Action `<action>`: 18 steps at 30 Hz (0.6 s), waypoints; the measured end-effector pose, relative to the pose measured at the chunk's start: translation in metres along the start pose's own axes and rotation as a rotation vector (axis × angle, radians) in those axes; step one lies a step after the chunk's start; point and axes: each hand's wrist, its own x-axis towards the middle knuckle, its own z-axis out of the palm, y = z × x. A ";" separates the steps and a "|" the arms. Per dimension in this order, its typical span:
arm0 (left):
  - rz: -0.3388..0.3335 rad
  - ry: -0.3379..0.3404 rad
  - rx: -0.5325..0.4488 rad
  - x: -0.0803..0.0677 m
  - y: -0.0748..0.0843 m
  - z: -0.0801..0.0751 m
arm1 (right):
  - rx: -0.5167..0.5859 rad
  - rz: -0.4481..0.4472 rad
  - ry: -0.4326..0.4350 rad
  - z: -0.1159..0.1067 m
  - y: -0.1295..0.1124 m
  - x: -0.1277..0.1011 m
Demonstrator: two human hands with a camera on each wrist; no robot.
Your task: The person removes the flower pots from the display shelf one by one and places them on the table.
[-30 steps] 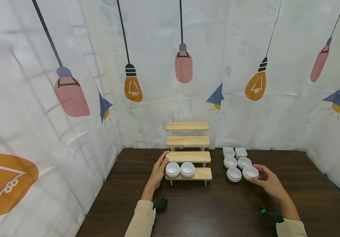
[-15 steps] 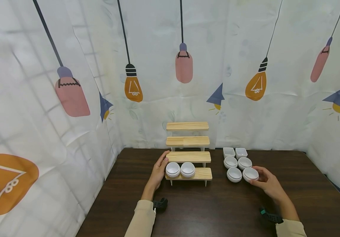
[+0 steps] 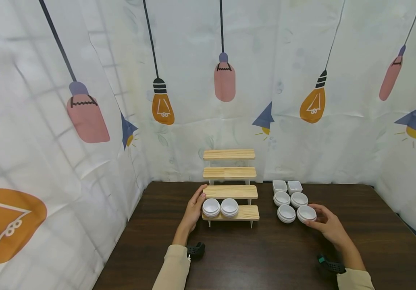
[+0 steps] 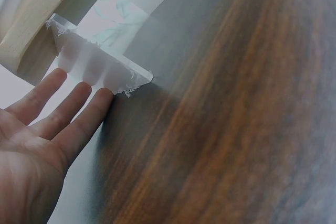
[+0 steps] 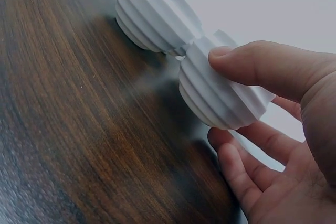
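A four-step wooden rack (image 3: 229, 192) stands at the back middle of the dark table (image 3: 237, 257). Two white round bowls (image 3: 211, 206) (image 3: 229, 206) sit on its lowest step. My left hand (image 3: 195, 206) lies flat against the rack's left side. In the left wrist view its straight fingers (image 4: 79, 106) touch the rack's white side panel (image 4: 97, 66). My right hand (image 3: 318, 219) grips a ribbed white bowl (image 3: 306, 212), the front right one of a cluster. The thumb (image 5: 252, 64) presses on that bowl (image 5: 205, 90) and the fingers curl below it.
To the right of the rack stand three other stacks of round bowls (image 3: 286, 213) (image 3: 281, 197) (image 3: 298, 198), and behind them two square white dishes (image 3: 279, 185) (image 3: 294, 185). Printed curtains close in the table at the back and both sides.
My right hand and the bowl it grips have sunk slightly toward the table. My left hand and the rack have not moved.
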 end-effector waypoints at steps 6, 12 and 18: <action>-0.003 -0.001 -0.005 -0.001 0.001 0.000 | -0.011 0.011 -0.007 0.001 0.002 0.000; -0.006 0.007 0.003 -0.001 0.001 0.001 | -0.017 0.034 -0.031 0.001 0.003 -0.001; -0.002 0.004 -0.003 0.000 0.001 0.001 | -0.029 0.053 -0.032 0.001 0.004 0.001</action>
